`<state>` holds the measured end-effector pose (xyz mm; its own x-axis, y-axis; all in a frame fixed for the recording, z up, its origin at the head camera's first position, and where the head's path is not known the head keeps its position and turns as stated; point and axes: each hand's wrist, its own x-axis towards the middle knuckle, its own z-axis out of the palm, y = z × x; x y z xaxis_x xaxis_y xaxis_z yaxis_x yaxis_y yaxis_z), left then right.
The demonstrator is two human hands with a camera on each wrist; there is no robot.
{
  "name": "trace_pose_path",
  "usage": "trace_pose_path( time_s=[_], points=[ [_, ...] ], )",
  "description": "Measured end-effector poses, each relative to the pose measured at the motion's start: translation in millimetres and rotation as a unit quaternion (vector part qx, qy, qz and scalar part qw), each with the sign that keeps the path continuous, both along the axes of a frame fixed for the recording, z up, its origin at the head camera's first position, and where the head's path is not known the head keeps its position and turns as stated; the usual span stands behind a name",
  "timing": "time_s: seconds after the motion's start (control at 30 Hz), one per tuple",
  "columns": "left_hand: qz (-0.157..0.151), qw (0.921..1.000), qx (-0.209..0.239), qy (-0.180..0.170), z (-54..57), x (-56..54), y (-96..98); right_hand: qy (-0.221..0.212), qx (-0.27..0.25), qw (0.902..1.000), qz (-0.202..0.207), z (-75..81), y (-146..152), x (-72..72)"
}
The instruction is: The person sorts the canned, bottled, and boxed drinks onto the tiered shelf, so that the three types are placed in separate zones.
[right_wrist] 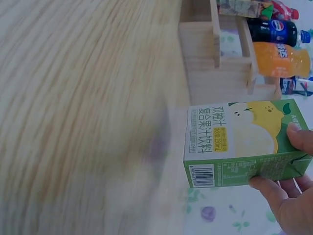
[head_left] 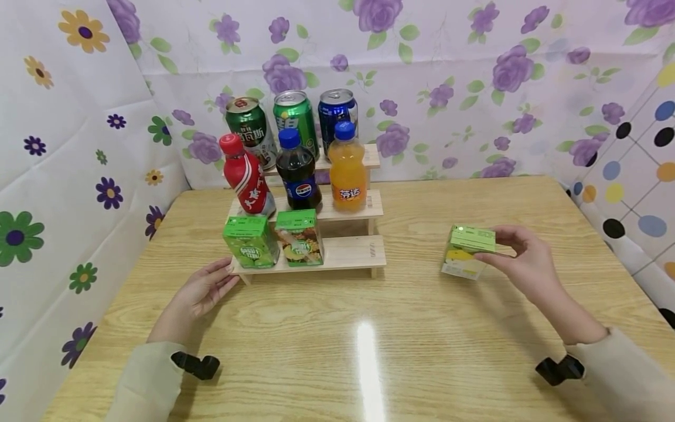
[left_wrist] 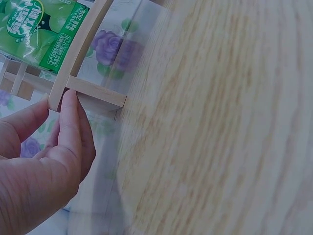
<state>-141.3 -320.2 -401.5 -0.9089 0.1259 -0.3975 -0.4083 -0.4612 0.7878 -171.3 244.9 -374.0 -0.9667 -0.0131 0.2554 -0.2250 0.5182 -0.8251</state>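
Observation:
A three-tier wooden display stand (head_left: 353, 253) is on the table. My left hand (head_left: 207, 288) is at its front left corner, thumb and fingertips pinching the end of the bottom board, as the left wrist view shows. To the right of the stand, my right hand (head_left: 527, 264) grips a green and yellow juice carton (right_wrist: 234, 132) near its top, thumb on one face and fingers on another. On the bottom tier stand a green juice carton (head_left: 252, 243) and a brown and green juice carton (head_left: 299, 239), with bare board to their right.
The middle tier holds a red bottle (head_left: 248, 179), a cola bottle (head_left: 298, 173) and an orange soda bottle (head_left: 348, 170). Behind them on top are a dark green can (head_left: 252, 126), a bright green can (head_left: 295, 120) and a blue can (head_left: 337, 114). Flowered cloth (head_left: 448, 88) hangs behind the table (head_left: 295, 340).

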Motion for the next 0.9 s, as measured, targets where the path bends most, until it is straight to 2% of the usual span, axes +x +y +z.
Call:
trace_pose_path(
  time_s=[0.33, 0.9],
  points=[
    [0.000, 1.0000, -0.002, 0.009, -2.7, -0.6, -1.1, -0.013, -0.026, 0.9994, 0.021, 9.7, -27, 1.9],
    [0.005, 1.0000, -0.004, -0.001, -1.5, -1.1, -0.7, -0.027, -0.076, 0.9947, 0.064, 33.7, -78, 0.4]
  ],
)
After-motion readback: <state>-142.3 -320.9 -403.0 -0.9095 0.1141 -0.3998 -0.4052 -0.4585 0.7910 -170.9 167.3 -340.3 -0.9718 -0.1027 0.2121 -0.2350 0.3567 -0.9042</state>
